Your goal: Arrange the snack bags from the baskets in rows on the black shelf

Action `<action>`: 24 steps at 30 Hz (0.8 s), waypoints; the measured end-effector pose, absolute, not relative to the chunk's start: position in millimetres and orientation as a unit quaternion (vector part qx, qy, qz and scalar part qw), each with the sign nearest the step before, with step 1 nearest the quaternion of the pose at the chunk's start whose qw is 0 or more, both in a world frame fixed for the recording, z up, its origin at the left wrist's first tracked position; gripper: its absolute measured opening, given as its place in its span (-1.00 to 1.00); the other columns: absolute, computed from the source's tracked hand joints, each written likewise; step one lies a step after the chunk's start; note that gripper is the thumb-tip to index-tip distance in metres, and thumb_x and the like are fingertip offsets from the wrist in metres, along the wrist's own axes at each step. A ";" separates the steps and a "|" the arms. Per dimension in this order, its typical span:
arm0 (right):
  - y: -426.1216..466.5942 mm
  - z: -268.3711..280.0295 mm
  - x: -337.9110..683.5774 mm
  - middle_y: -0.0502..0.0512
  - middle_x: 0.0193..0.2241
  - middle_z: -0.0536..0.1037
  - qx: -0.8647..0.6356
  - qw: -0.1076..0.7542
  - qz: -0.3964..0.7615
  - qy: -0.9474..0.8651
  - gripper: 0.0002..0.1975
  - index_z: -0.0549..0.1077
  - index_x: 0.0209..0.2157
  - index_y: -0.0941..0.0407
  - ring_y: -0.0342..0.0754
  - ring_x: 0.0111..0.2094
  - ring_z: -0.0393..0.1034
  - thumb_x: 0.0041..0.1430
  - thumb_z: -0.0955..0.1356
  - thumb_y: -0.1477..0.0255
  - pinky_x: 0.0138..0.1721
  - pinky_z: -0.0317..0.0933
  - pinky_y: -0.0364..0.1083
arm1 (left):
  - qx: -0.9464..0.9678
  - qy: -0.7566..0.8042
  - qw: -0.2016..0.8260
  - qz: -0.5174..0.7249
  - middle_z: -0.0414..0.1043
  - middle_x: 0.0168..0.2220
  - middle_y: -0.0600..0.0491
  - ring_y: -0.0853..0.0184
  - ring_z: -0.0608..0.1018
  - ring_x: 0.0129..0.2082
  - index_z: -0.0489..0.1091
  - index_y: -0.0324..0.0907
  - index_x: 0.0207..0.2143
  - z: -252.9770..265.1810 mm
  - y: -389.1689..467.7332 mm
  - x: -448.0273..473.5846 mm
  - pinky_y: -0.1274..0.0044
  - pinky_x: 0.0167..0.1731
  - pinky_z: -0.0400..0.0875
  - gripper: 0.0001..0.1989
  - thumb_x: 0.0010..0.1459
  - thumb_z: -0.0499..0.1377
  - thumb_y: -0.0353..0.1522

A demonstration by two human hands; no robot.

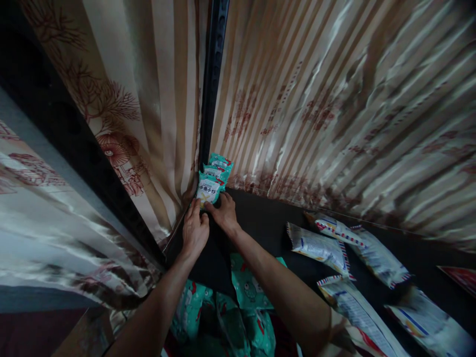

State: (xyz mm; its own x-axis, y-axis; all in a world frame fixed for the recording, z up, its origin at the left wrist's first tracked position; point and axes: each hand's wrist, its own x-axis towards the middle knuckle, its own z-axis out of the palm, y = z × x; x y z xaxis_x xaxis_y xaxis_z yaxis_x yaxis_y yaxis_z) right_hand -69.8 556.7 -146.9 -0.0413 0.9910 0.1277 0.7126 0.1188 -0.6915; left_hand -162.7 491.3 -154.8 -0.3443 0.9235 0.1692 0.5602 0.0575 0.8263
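Note:
Three teal snack packets stand one behind another in the corner, leaning back. The front snack packet (208,189) has a white label with dark lettering. My right hand (223,212) grips its lower right side, thumb across the front and fingers along the edge. My left hand (195,229) holds the lower left edge, its fingers fairly straight and the thumb just below the packet. Behind it, the middle packet (215,171) and the rear packet (220,159) are partly covered. Below my forearms are several more teal packets (250,287), partly hidden by my right arm.
Several white and blue snack bags (320,248) lie scattered on the black surface (256,213) to the right. A red packet (461,277) shows at the right edge. Printed curtains (282,109) hang behind and on the left, with a dark metal post (213,74) in the corner.

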 end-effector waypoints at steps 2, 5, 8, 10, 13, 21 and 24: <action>557.9 -147.4 -69.7 0.25 -0.07 0.43 -0.599 0.310 0.260 -0.691 -0.56 0.39 -0.09 0.17 0.12 -0.01 0.29 0.02 0.35 0.23 0.01 0.18 0.06 | 0.535 0.704 0.190 0.427 0.06 0.26 -0.13 0.21 0.14 0.25 0.14 -0.28 0.17 -154.2 490.7 -162.3 0.34 0.22 0.05 -0.49 0.15 -0.02 -0.44; 561.0 -151.1 -70.3 0.17 -0.17 0.49 -0.583 0.328 0.287 -0.685 -0.62 0.40 -0.12 0.13 0.05 -0.10 0.36 0.03 0.34 0.25 -0.06 0.22 0.02 | 0.545 0.700 0.188 0.423 0.05 0.27 -0.08 0.18 0.16 0.24 0.16 -0.20 0.17 -155.8 492.0 -163.2 0.30 0.21 0.06 -0.49 0.14 0.00 -0.43; 565.1 -154.9 -70.5 0.13 -0.18 0.50 -0.587 0.337 0.300 -0.672 -0.63 0.40 -0.11 0.10 0.04 -0.11 0.38 0.02 0.36 0.28 -0.06 0.22 0.00 | 0.551 0.692 0.209 0.418 0.02 0.28 -0.02 0.21 0.14 0.25 0.14 -0.15 0.18 -158.4 494.8 -165.1 0.32 0.23 0.03 -0.48 0.14 0.01 -0.42; 567.8 -156.2 -69.7 0.12 -0.18 0.51 -0.586 0.338 0.310 -0.668 -0.60 0.38 -0.09 0.09 0.04 -0.11 0.39 0.00 0.37 0.28 -0.06 0.23 0.00 | 0.553 0.690 0.216 0.415 -0.01 0.29 -0.02 0.24 0.11 0.26 0.11 -0.15 0.19 -159.6 495.9 -165.8 0.35 0.24 0.00 -0.48 0.15 -0.01 -0.40; 569.6 -156.9 -68.1 0.14 -0.14 0.50 -0.584 0.344 0.316 -0.664 -0.53 0.36 -0.05 0.09 0.05 -0.09 0.39 -0.03 0.39 0.27 -0.05 0.23 0.00 | 0.557 0.693 0.208 0.408 -0.05 0.30 -0.06 0.23 0.08 0.27 0.09 -0.20 0.21 -160.1 495.4 -164.7 0.36 0.24 0.01 -0.47 0.16 -0.01 -0.39; 550.9 -143.5 -63.2 0.22 -0.05 0.45 -0.607 0.315 0.322 -0.655 -0.44 0.31 0.02 0.17 0.06 0.00 0.33 -0.02 0.40 0.27 0.03 0.18 0.02 | 0.554 0.709 0.211 0.381 -0.08 0.30 -0.12 0.17 0.09 0.27 0.08 -0.26 0.21 -152.9 492.9 -163.6 0.35 0.23 0.02 -0.46 0.16 0.00 -0.36; 538.9 -132.3 -44.8 0.26 0.00 0.41 -0.607 0.310 0.295 -0.669 -0.47 0.31 0.03 0.21 0.05 0.04 0.29 0.01 0.37 0.32 0.07 0.15 -0.01 | 0.552 0.718 0.213 0.366 -0.13 0.31 -0.16 0.14 0.08 0.27 0.06 -0.29 0.22 -148.6 490.4 -161.4 0.35 0.22 0.04 -0.45 0.18 -0.02 -0.33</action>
State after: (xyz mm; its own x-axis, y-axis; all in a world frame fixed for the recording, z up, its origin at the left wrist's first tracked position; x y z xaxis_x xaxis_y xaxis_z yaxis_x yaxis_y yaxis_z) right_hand -44.8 538.9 -132.3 -0.0700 0.9960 0.0560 0.6302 0.0877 -0.7715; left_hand -161.4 490.4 -148.6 -0.3002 0.9488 0.0987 0.6370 0.1224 0.7610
